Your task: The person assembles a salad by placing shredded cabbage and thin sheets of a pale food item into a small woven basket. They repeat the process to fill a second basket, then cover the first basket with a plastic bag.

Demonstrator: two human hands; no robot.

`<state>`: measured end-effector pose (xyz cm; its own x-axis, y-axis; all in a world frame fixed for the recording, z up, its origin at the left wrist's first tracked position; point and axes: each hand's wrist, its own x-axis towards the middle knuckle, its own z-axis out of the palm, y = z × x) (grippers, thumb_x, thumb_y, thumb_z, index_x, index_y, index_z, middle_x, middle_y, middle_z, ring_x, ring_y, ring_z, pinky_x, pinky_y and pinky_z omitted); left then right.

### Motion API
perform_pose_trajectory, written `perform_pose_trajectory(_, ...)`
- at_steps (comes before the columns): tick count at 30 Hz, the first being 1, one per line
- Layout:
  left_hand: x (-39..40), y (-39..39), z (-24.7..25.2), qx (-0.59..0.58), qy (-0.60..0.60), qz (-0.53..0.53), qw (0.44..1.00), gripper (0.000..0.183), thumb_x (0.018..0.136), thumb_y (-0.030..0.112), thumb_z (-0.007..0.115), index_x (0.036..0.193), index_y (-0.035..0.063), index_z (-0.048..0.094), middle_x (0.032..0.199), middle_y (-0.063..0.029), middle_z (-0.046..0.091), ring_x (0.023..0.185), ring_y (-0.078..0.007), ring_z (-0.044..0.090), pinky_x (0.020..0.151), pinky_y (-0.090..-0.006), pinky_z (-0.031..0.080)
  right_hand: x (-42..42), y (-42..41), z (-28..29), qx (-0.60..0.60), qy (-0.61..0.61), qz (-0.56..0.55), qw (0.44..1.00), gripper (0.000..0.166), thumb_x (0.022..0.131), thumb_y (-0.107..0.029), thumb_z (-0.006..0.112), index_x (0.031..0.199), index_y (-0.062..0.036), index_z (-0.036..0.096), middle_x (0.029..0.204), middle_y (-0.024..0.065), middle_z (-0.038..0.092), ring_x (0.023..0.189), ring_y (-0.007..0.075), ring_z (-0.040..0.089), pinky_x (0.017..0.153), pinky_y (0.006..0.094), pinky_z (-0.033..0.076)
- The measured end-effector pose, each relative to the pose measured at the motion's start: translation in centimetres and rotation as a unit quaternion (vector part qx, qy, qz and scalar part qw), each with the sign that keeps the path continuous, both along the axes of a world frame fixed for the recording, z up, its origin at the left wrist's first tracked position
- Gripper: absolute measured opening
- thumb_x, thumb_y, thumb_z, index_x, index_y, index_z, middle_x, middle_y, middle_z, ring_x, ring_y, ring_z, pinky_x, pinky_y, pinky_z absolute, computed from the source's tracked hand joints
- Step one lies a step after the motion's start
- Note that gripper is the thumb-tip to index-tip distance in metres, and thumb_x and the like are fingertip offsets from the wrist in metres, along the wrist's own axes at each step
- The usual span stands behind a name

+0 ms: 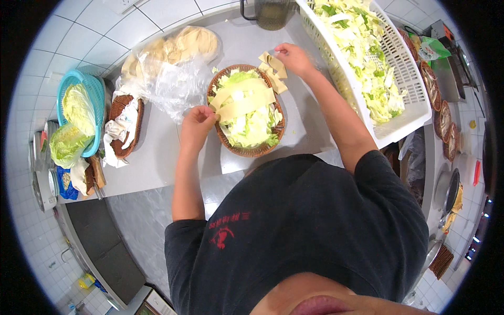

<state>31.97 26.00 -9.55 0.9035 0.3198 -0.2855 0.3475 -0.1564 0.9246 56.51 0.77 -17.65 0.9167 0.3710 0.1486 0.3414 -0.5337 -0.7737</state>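
A brown oval wicker basket point(255, 152) stands on the counter before me, filled with chopped pale green cabbage point(246, 132). Two flat yellowish strips, apparently tofu skin point(252, 103), lie across the leaves. My left hand point(198, 125) is at the basket's left rim, thumb and fingertips pinching the end of a strip. Just beyond the rim on the right, more folded tofu skin strips point(273, 71) rest on the counter. My right hand point(296, 60) is beside them with bent fingers; whether it grips one is unclear.
A white perforated plastic crate point(409, 118) of chopped cabbage stands at right. Behind the basket are a plastic bag point(173, 76) with yellowish sheets and a dark pitcher point(271, 15). To the left are a wicker basket with white cloth point(124, 122) and a turquoise colander point(98, 106) with cabbage.
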Motion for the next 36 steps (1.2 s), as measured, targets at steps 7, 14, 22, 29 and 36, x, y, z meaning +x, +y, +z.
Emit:
perform_pose_trajectory(7, -0.4, 1.3, 0.8, 0.045, -0.032, 0.05, 0.997, 0.014, 0.08, 0.008, 0.069, 0.088, 0.0015, 0.06, 0.079, 0.0009, 0.06, 0.072, -0.0069, 0.054, 0.064, -0.0216, 0.044, 1.1, 3.1, 0.4, 0.057, 0.194, 0.032, 0.979, 0.027, 0.079, -0.026, 0.062, 0.102, -0.0118, 0.062, 0.084, 0.0035, 0.064, 0.084, 0.0192, 0.061, 0.081, 0.0301, 0.047)
perform_pose_trajectory(14, 4.0, -1.4, 7.9, 0.031, -0.156, -0.019, 0.987, 0.037, 0.079, 0.016, 0.071, 0.108, 0.0002, 0.056, 0.094, -0.0034, 0.062, 0.082, -0.0111, 0.057, 0.075, -0.0258, 0.047, -3.3, 2.7, 12.3, 0.253, 0.318, 0.178, 0.896, 0.025, 0.091, -0.031, 0.055, 0.094, -0.0064, 0.06, 0.079, 0.0003, 0.059, 0.066, 0.0092, 0.055, 0.063, 0.0245, 0.044)
perform_pose_trajectory(22, 6.9, -4.1, 11.3, -0.166, -0.09, -0.161, 0.969, 0.023, 0.083, 0.01, 0.067, 0.103, 0.0021, 0.059, 0.078, -0.0007, 0.06, 0.067, -0.0076, 0.054, 0.061, -0.0199, 0.044, -8.1, 3.0, 19.7, 0.117, 0.304, 0.341, 0.882, 0.032, 0.091, -0.038, 0.057, 0.088, -0.0061, 0.063, 0.071, -0.0026, 0.058, 0.057, 0.0046, 0.049, 0.053, 0.0193, 0.041)
perform_pose_trajectory(29, 0.4, -1.8, 8.3, -0.221, -0.094, -0.04, 0.97, 0.015, 0.085, 0.008, 0.061, 0.099, 0.0008, 0.06, 0.077, -0.0012, 0.06, 0.062, -0.0086, 0.052, 0.058, -0.0214, 0.042, -10.6, -2.1, 16.0, 0.083, 0.29, 0.347, 0.888, 0.02, 0.087, -0.021, 0.065, 0.097, -0.0044, 0.062, 0.078, -0.002, 0.06, 0.069, 0.0053, 0.053, 0.064, 0.0215, 0.043)
perform_pose_trajectory(36, -4.9, -1.1, 3.2, -0.245, 0.007, 0.014, 0.969, 0.011, 0.088, 0.012, 0.059, 0.092, 0.0025, 0.063, 0.073, -0.0014, 0.061, 0.062, -0.0082, 0.055, 0.06, -0.0212, 0.045, -12.7, -4.2, 11.2, 0.143, 0.385, 0.291, 0.864, 0.026, 0.083, -0.014, 0.063, 0.108, -0.0038, 0.061, 0.091, -0.0011, 0.061, 0.073, 0.0071, 0.051, 0.067, 0.0219, 0.043)
